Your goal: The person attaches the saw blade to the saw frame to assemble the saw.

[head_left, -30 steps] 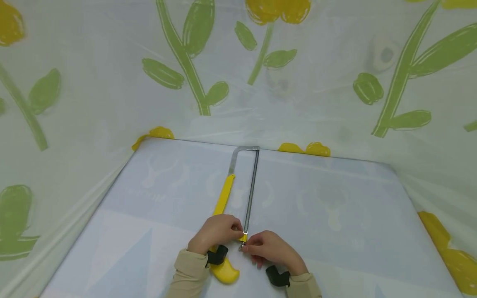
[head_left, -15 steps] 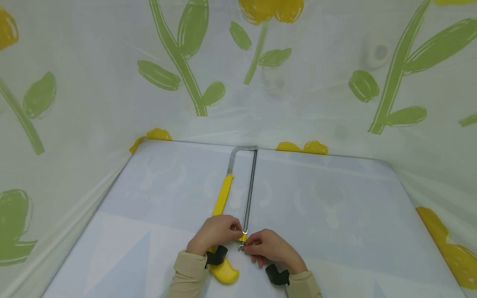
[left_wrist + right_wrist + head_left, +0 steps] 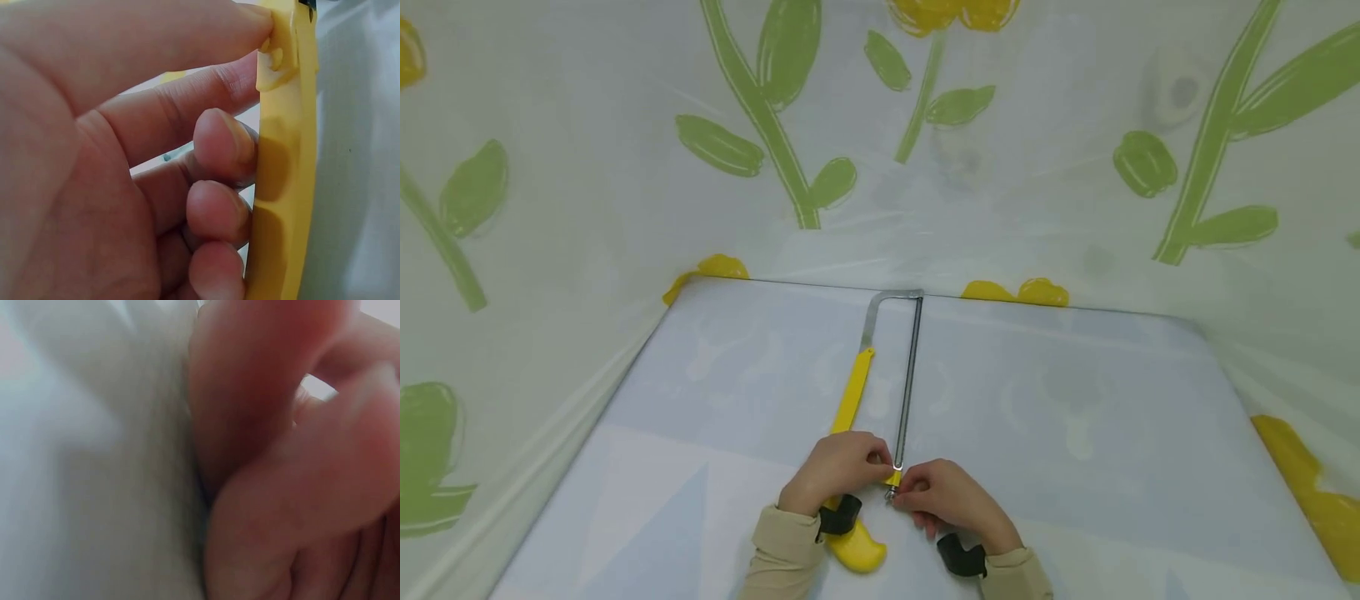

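We judge saw (image 3: 852, 392) stiff, fairly light; hold at near yellow bracket (image 3: 284, 162). Left hand (image 3: 842, 468) pinches bracket; right hand (image 3: 950, 498) pinches metal nut (image 3: 890, 495).

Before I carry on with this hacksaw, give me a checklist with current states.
1. Left grip pinching the yellow frame: ok.
2. Right grip at the wing nut: ok.
3. Hacksaw lying on the table: ok.
4. Blade spanning far end to near end: ok.
5. Blade tension: cannot tell.
6. Teeth direction: cannot tell, too small.
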`<move>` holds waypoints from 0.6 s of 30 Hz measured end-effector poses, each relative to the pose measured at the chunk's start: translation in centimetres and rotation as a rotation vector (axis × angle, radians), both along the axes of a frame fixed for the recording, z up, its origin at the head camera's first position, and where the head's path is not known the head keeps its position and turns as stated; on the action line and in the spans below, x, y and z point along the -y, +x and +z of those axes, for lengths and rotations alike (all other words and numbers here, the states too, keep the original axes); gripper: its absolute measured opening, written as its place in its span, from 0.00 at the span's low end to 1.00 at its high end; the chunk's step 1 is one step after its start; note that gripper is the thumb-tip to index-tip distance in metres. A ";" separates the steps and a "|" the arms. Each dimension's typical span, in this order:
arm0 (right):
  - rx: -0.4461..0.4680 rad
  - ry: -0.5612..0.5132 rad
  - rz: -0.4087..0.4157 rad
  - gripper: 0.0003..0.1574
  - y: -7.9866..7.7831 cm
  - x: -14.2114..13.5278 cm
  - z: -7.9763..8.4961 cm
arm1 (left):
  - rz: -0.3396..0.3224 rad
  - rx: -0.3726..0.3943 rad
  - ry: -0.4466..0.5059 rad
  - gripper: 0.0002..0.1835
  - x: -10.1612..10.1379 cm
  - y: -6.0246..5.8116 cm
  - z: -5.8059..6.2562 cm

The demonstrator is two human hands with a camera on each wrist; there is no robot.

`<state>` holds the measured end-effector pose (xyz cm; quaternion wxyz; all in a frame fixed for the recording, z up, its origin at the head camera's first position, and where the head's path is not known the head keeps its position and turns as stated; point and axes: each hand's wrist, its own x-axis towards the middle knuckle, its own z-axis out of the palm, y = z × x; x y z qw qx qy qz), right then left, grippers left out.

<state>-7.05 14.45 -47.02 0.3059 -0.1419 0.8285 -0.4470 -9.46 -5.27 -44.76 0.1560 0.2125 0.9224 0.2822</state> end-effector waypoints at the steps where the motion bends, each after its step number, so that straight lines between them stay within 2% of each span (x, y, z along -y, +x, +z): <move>1: -0.003 0.000 0.002 0.11 0.0 0.1 0.0 | 0.001 -0.002 -0.003 0.03 0.0 0.0 0.0; 9: 0.051 -0.005 0.020 0.10 0.0 0.0 0.2 | -0.001 0.007 -0.014 0.03 0.0 0.1 0.2; 15: -0.030 0.057 0.041 0.19 0.0 0.1 0.5 | 0.011 0.010 -0.011 0.03 -0.1 0.1 0.3; 18: -0.049 0.085 0.026 0.20 0.1 0.3 0.6 | 0.011 0.014 -0.007 0.03 -0.1 0.1 0.3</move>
